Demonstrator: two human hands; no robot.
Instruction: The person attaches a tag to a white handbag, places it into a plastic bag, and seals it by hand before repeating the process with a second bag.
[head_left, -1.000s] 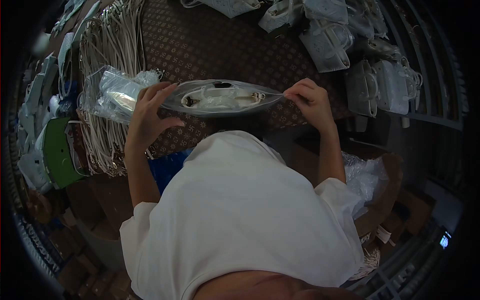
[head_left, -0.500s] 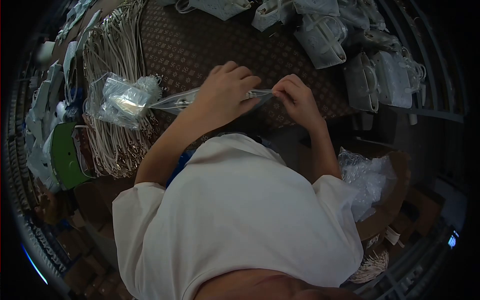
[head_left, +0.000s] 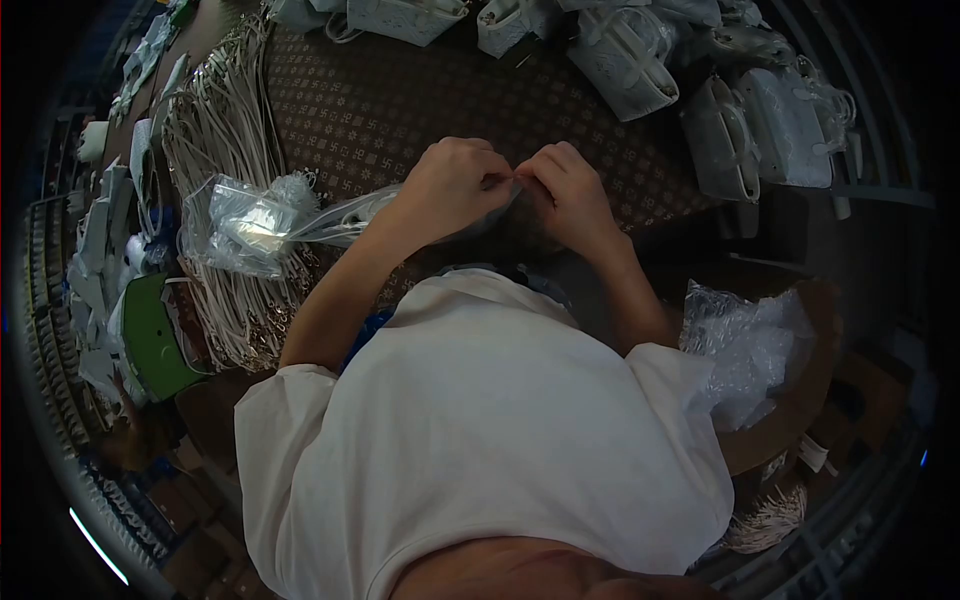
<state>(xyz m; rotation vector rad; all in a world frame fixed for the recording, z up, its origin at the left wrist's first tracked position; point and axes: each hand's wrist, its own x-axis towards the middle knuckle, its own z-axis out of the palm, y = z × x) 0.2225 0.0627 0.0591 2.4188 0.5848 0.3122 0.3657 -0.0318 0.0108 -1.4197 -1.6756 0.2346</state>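
Note:
A long clear plastic bag (head_left: 350, 218) with a pale strap inside lies across the table edge in front of me. My left hand (head_left: 455, 185) is over the bag, its fingers closed in a pinch on the right end. My right hand (head_left: 570, 198) pinches the same end from the other side, and the fingertips of both hands meet there. The left hand and forearm hide the middle of the bag. To the left, a stack of clear plastic bags (head_left: 250, 228) rests on a bundle of pale straps (head_left: 215, 130) with metal clasps.
Several white handbags (head_left: 625, 65) stand along the far and right side of the brown patterned table (head_left: 400, 95). A cardboard box (head_left: 815, 350) at my right holds crumpled clear plastic (head_left: 745, 350). A green piece (head_left: 155, 338) hangs at the left beside more pale items.
My right hand has moved left, and its fingertips now meet those of my left hand. The left hand's spread fingers have closed on the bag's end. The view has shifted slightly.

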